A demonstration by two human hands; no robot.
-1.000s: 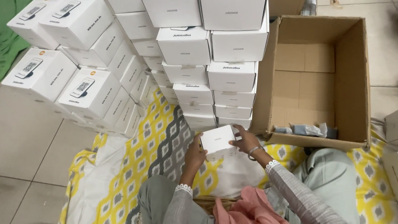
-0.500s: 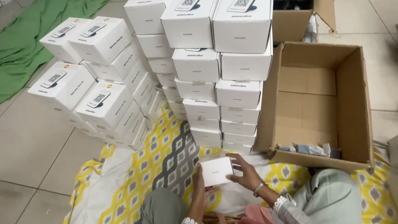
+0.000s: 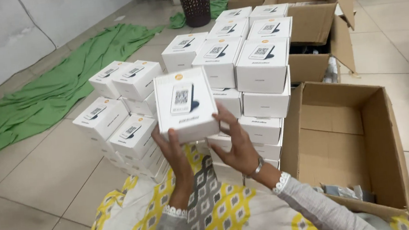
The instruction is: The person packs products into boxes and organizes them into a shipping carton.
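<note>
Both hands, left hand and right hand, grip a smooth white square carton raised at centre; stacked matching boxes at twelve o'clock, open corrugated cardboard box at three.

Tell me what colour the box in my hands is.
White box, dark device picture on top; shows in the head view.

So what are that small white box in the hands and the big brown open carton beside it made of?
Small white box: seemingly thin coated card, smooth faces, crisp edges.
Big brown open carton: corrugated cardboard by its look, matte, with thick folded flaps.
Left hand and right hand hold the white box.
</note>
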